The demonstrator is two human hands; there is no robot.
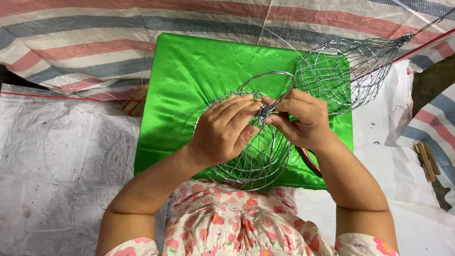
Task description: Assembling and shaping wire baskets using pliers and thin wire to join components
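The left hand (222, 130) and the right hand (303, 121) are meeting over the middle of a green cushion (189, 80), both closed in a pinch on the same small knot of twisted wire (263, 113). The left fingers are curling in from the left, thumb underneath; the right thumb and forefinger are pressing on the knot from the right, with the other right fingers folded below it.

That knot is sitting at the far rim of a round wire mesh basket (256, 159), which is lying on the near half of the cushion, just beyond the person's floral garment (227, 227). A thicker wire loop (268, 76) is arching up from the knot toward the far side.

To the far right a second wire basket (341, 71) is lying on its side, half on the cushion and half off it, its wires gathering into a tail that is running off toward the far right corner. A thin red cord (426, 45) is passing beside it. A striped tarpaulin (71, 42) is covering the far ground, a white woven sheet (57, 156) the left, and some wooden sticks (426, 161) are lying at the right.

As a judgement: cut wire ends at the knot could be pricking the fingertips, and if the pinch is slipping, the springy loop could be snapping loose and undoing the twist.
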